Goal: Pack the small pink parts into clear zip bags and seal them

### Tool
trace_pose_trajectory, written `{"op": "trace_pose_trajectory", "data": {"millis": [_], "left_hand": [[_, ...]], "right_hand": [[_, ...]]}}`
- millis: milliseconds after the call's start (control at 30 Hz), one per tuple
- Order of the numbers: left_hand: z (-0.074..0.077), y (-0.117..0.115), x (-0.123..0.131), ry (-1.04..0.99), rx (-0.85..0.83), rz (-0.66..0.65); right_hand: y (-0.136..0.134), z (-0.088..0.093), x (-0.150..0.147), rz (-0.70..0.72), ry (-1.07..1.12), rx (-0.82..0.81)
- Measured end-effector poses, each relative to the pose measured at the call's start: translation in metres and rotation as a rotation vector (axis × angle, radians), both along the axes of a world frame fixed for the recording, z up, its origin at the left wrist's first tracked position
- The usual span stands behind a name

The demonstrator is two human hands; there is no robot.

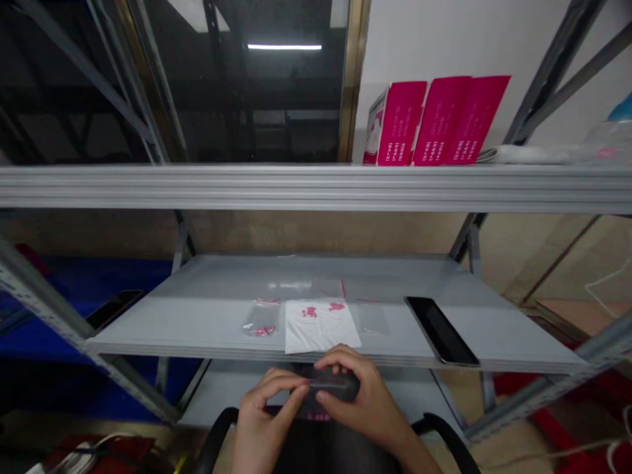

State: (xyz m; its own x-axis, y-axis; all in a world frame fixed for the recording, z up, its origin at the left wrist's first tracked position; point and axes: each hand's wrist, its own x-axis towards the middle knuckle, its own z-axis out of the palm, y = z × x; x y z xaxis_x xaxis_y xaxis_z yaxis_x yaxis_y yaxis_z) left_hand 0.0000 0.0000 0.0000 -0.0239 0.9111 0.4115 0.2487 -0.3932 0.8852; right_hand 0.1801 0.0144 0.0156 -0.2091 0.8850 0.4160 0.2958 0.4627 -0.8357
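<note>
In front of the shelf edge, both hands hold a small see-through zip bag (318,416) with pink pieces showing at its bottom. My left hand (271,405) pinches the bag's top left corner between thumb and forefinger. My right hand (355,392) grips the top right part, thumb below and fingers curled above. Just beyond, a white tissue (320,334) lies on the shelf with two groups of small pink rings (309,312) on it. Left of the tissue is another zip bag (257,319) with pink rings inside. A flat zip bag (372,318) lies to its right.
A further see-through bag (328,287) with a red strip lies behind the tissue. One black phone (440,329) rests at the shelf's right, another (114,309) lies at far left. Pink boxes (439,122) stand on the upper shelf (296,187). Metal posts flank both sides.
</note>
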Motion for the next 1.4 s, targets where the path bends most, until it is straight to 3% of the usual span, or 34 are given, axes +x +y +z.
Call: {"op": "trace_pose_trajectory", "data": {"millis": [100,233,467,733,933,1133,1300,1400], "left_hand": [[0.001,0.0,0.001,0.019,0.028,0.002],[-0.002,0.001,0.001,0.049,0.034,-0.001],[-0.009,0.0,-0.001,0.12,0.04,0.071],[-0.002,-0.006,-0.003,0.055,0.01,0.168],[-0.002,-0.009,-0.008,0.056,-0.037,0.141],[0.0,-0.013,-0.01,-0.015,-0.071,0.169],[-0.004,-0.012,-0.017,-0.082,-0.072,0.042],[-0.001,-0.01,-0.018,-0.007,-0.02,0.0]], "right_hand": [[0.001,-0.005,-0.019,-0.001,0.027,-0.053],[-0.002,-0.015,-0.021,-0.075,0.056,-0.091],[-0.005,-0.029,-0.027,-0.119,-0.023,-0.019],[-0.004,-0.026,-0.029,-0.087,0.163,-0.196],[-0.005,-0.023,-0.029,-0.083,0.213,-0.231],[-0.002,-0.023,-0.029,-0.043,0.494,-0.4],[-0.004,-0.017,-0.031,-0.072,0.458,-0.347],[-0.008,-0.013,-0.032,-0.053,0.378,-0.29]]}}
